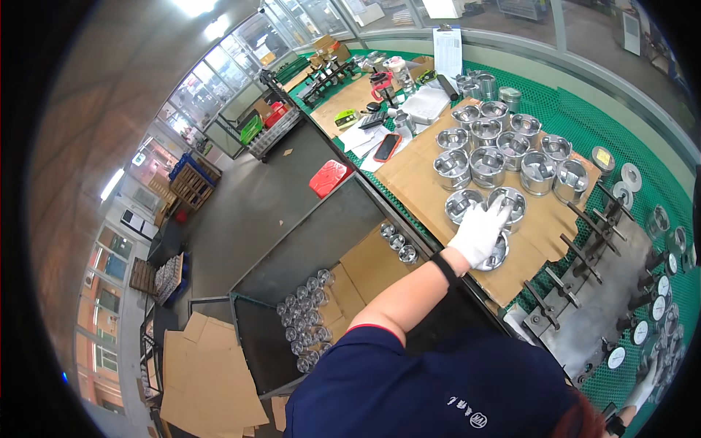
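My left hand [476,235], in a white glove, reaches over the near end of a group of silvery metal pistons. Its fingers are bent down onto the rim of one piston [517,207], gripping it; part of that piston is hidden under the glove. Another piston [461,204] stands just left of the fingers, and a third [499,257] sits partly beneath the hand. At the lower right edge is my right hand [644,385], also white-gloved, beside several metal parts [668,343]. Its fingers are too small and distorted to read.
Pistons stand in rows on a cardboard sheet [416,179] over green matting [577,117]. To the right, a metal fixture [584,314] carries bars and dial gauges [640,333]. A phone [388,147] lies farther back. At left, a dark bin [292,255] holds more pistons [303,314].
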Demonstrator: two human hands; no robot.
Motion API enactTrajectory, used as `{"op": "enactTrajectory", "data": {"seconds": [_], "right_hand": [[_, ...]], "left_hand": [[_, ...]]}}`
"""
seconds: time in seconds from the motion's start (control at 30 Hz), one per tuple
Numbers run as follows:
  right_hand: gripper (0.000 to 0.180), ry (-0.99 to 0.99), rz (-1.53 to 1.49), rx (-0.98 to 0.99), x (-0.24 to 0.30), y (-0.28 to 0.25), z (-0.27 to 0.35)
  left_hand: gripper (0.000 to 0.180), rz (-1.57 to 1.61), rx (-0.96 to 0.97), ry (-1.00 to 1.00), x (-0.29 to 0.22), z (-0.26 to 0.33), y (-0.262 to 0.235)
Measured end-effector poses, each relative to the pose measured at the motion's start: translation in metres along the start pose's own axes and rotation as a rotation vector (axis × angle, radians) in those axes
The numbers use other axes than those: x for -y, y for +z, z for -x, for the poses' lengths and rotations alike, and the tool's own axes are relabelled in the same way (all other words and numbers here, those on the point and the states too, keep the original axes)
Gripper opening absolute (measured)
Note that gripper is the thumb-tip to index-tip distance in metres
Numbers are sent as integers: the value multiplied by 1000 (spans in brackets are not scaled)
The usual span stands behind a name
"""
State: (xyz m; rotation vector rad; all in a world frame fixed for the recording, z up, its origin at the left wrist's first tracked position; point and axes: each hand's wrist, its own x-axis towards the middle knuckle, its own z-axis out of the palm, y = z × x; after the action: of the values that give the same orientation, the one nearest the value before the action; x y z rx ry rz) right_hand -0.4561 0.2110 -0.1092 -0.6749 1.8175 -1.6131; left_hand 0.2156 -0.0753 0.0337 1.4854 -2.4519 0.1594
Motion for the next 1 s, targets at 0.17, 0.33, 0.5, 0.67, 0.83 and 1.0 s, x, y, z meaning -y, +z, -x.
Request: {"op": "enactTrajectory", "data": {"seconds": [0.17,0.33,0.5,0.67,0.83,1.0], "right_hand": [[54,-96,127,265,121,103,62],[66,-107,152,737,195,237,140],[45,-852,729,1003,132,241,145],[39,-351,266,579,79,209,138],[88,-670,443,665,148,252,152],[93,-807,797,538,164,265,160]], "left_hand": [[63,308,-181,-1,-37,39,-56],[72,1003,-185,-64,-108,32,-69],[63,1327,-277,31,-192,22,-41],[64,1304,17,158,-189,34,-24],[78,1190,242,339,-176,30,-8],[88,1039,216,440,-193,14,-5]]}}
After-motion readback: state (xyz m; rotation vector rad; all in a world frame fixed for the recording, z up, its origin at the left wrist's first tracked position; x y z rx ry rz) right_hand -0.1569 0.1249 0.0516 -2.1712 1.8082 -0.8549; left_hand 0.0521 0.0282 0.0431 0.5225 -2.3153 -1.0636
